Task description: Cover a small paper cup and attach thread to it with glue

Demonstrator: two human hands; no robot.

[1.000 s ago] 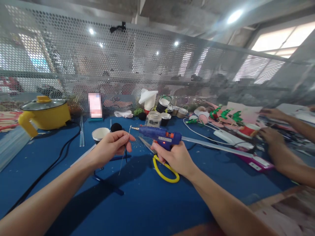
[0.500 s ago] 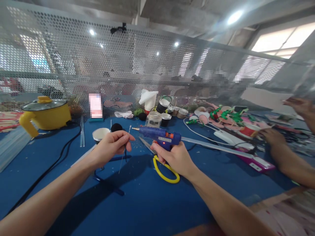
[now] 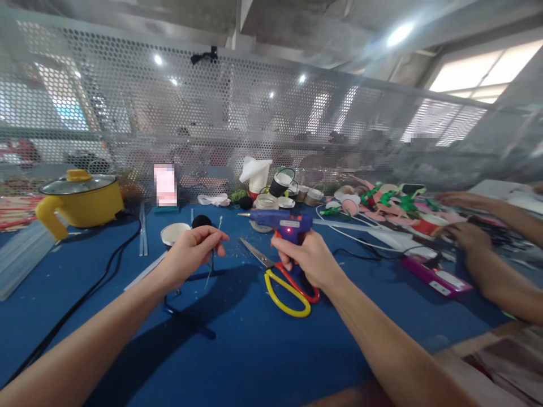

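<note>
My left hand is closed in a pinch on a thin wire with a whitish tip, its lower end dangling beneath the fingers. A blue glue gun is gripped by my right hand; its nozzle points left toward the wire, with a gap between them, and a red light shows on its side. A clear glue stick runs out of its back. Below it lie scissors with one yellow and one red handle. Behind my left hand are a white-lined cup and a black ball.
A blue stand lies under my left hand. At left are a yellow electric pot and a black cord. A glass jar, a purple power strip and craft pieces sit beyond; a co-worker's hands are at right.
The glue gun has moved right, away from the wire, uncovering the scissors' red handle. My left hand has shifted slightly left with the wire. The co-worker's raised hand has come down.
</note>
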